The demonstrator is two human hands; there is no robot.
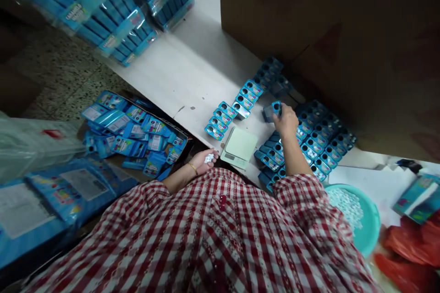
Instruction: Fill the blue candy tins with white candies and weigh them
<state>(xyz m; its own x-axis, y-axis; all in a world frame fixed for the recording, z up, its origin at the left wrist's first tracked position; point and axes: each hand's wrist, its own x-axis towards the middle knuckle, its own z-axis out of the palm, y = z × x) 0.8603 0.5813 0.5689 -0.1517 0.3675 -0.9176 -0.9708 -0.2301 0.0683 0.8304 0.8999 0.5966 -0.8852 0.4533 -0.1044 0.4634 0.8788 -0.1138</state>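
Small white candies (209, 159) lie in my left hand (202, 160), its fingers curled around them, just left of a pale green kitchen scale (240, 143). Beyond the scale, my right hand (286, 121) grips a small blue candy box (276, 108) with a dark round hole in its top. A short row of similar boxes (220, 120) stands left of the scale, and one box (241, 111) behind it is tilted. Many more boxes (312, 139) stand packed in rows to the right, some with white candies showing in their holes.
A turquoise basin (373, 224) of white candies sits at the lower right near red plastic bags (409, 242). A carton (187, 144) of loose blue packs stands at the left. Wrapped stacks (92, 4) occupy the far table end; a large brown cardboard box (309, 18) rises behind.
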